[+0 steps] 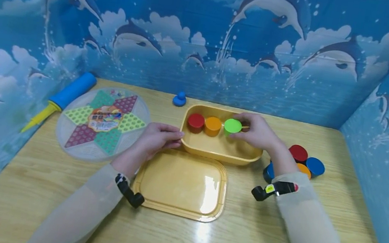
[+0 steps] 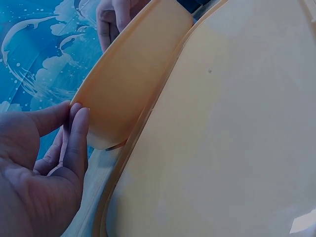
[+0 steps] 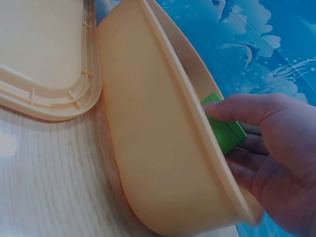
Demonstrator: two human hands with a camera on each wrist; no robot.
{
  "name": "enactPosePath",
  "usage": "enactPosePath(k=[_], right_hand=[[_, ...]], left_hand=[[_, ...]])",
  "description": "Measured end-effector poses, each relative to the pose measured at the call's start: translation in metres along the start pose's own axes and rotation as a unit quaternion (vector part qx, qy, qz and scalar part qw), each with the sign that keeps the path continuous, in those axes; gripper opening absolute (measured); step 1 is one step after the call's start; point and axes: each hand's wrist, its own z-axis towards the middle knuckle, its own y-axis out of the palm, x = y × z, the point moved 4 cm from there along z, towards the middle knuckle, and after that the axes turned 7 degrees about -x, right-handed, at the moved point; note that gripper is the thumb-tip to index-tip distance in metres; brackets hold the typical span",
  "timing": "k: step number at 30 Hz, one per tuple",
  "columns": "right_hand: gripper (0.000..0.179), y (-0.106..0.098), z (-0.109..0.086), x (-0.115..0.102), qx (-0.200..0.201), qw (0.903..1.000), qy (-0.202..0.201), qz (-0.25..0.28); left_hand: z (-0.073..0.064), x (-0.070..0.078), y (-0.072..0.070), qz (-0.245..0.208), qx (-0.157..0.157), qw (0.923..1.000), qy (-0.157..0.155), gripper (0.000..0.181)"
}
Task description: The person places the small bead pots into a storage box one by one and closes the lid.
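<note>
A yellow plastic box (image 1: 218,150) stands lidless at the back of the table. My left hand (image 1: 161,138) pinches its rim at the left end, thumb and fingertips showing at the edge in the left wrist view (image 2: 49,158). Inside the box, my right hand (image 1: 258,133) holds a small round green tub (image 1: 232,126) between thumb and fingers. In the right wrist view the box wall partly hides this green tub (image 3: 228,129). To its left, a red tub (image 1: 196,122) and an orange tub (image 1: 212,126) stand in a row.
The box's flat yellow lid (image 1: 177,182) lies in front of it. At left are a round star-patterned game board (image 1: 82,131) and a blue-and-yellow pump (image 1: 73,89). A small blue knobbed piece (image 1: 179,99) sits behind. Several tubs, including a blue tub (image 1: 315,166), cluster right, partly behind the right forearm.
</note>
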Motion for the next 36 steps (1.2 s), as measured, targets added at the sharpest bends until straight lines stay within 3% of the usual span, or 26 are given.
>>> enactPosePath(k=[13, 20, 36], right_hand=[[0.063, 0.011, 0.011, 0.001, -0.021, 0.9988, 0.041, -0.018], [0.057, 0.016, 0.016, 0.005, -0.022, 0.9977, 0.05, -0.04], [0.067, 0.012, 0.007, -0.001, -0.002, 0.9981, 0.054, -0.029]], left_hand=[[0.0, 0.0, 0.001, 0.01, 0.006, 0.9999, 0.003, 0.029], [0.0, 0.0, 0.0, 0.011, 0.006, 0.9999, 0.003, 0.029], [0.0, -0.001, 0.0, 0.006, -0.002, 0.9999, 0.011, 0.03]])
